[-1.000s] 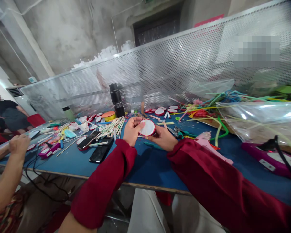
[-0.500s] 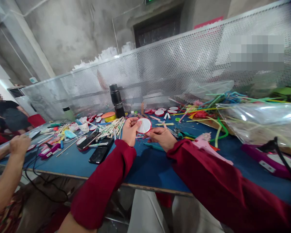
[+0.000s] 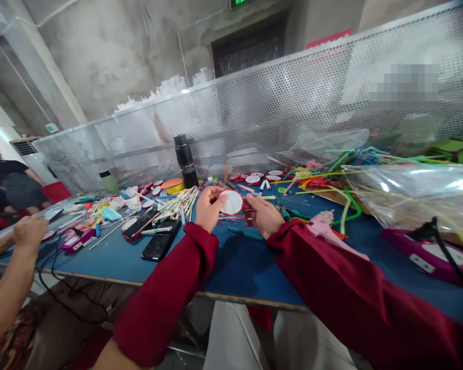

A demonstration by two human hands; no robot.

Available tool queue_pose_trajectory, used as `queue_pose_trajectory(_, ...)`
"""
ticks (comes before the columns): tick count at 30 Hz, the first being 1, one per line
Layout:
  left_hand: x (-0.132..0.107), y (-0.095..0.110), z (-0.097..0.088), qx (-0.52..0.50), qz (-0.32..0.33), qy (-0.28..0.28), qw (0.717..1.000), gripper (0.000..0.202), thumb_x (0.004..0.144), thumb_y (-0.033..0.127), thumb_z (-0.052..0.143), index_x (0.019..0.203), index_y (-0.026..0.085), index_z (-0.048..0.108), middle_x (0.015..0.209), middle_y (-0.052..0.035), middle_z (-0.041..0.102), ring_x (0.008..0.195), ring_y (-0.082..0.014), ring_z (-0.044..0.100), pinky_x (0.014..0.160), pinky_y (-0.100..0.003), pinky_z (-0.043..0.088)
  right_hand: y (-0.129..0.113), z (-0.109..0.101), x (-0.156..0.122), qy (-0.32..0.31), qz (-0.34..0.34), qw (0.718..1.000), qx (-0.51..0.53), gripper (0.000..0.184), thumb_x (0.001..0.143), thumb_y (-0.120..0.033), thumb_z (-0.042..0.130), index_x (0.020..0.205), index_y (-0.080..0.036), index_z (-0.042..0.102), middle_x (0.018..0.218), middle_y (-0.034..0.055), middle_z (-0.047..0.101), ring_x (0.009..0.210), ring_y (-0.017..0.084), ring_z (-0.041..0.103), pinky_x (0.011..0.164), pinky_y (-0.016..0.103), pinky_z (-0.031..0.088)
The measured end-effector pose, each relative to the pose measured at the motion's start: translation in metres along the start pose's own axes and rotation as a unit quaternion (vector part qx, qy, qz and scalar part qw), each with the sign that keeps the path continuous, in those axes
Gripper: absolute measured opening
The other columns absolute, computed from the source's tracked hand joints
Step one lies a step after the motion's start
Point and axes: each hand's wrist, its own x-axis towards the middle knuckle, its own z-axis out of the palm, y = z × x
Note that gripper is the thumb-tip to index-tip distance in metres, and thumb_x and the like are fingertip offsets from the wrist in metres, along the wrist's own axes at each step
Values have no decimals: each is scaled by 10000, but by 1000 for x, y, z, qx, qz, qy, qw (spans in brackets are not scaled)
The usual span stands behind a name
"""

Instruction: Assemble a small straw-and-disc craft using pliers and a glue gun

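Note:
A round white disc with a red rim (image 3: 231, 203) is held up over the table, its white face towards me. My left hand (image 3: 209, 208) pinches its left side, thumb on the face and fingers behind. At the disc's right edge, my right hand (image 3: 263, 213) has thumb and fingertips drawn together on the red rim; whether a thin strip is also between them I cannot tell. Below the right hand lies a teal tool (image 3: 245, 234), partly in shadow. Pliers with teal handles (image 3: 289, 211) rest just beyond my right wrist.
Left of my hands are a bundle of patterned sticks (image 3: 181, 203), a phone (image 3: 158, 247) and a black bottle (image 3: 185, 162). More red-rimmed discs (image 3: 253, 180) lie behind. At right are pipe cleaners (image 3: 347, 203), a purple device (image 3: 428, 254) and clear plastic (image 3: 416, 195). Another person's hand (image 3: 30, 231) is at far left.
My right hand's fingertips have shifted from the disc's lower right edge up to its right side. The left hand keeps its pinch, and the disc is turned slightly.

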Motion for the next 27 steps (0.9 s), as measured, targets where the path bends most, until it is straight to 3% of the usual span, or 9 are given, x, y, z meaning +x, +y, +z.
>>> queue_pose_trajectory(4,-1,-8,1,42,-1,-58,997,239,800,345,709,946,167,645,778,-26,661,671,-129,580,628,-242,457,4,-5,5,-13,-67,993,-97,360,697,-532,754,771,-212,607,543,-48,537,445,99,477,380,218,341)
queue_pose_trajectory(7,-2,-9,1,28,-28,-84,996,322,841,458,659,973,165,686,866,-56,691,727,-154,606,647,-261,476,8,-9,11,2,-84,989,-121,310,669,-464,742,738,-218,566,467,-81,471,387,79,395,367,214,294)
queue_pose_trajectory(12,0,-13,1,-14,-87,-27,996,472,840,587,617,1010,157,712,967,-91,718,807,-186,641,663,-282,505,11,-10,12,1,-94,985,-146,211,690,-381,686,730,-222,554,440,-85,484,370,85,407,366,215,312)
queue_pose_trajectory(21,0,-21,-1,105,-45,-49,992,310,790,469,710,770,159,717,701,-15,651,666,-132,546,631,-252,432,3,0,-1,-23,-77,974,-213,125,737,-304,650,709,-215,565,430,-77,519,374,88,441,385,209,349)
queue_pose_trajectory(24,-1,-18,0,83,-57,-47,994,322,780,473,717,773,151,702,699,-14,642,653,-124,542,629,-250,429,4,0,0,-16,-76,972,-220,109,749,-289,636,716,-214,565,433,-74,527,377,91,453,390,209,359)
queue_pose_trajectory(27,-2,-12,3,11,-114,-75,991,376,724,481,770,875,147,685,762,-22,664,658,-120,563,620,-246,449,5,-3,4,-1,-77,973,-216,114,752,-298,634,726,-216,559,431,-76,522,370,91,445,386,212,354)
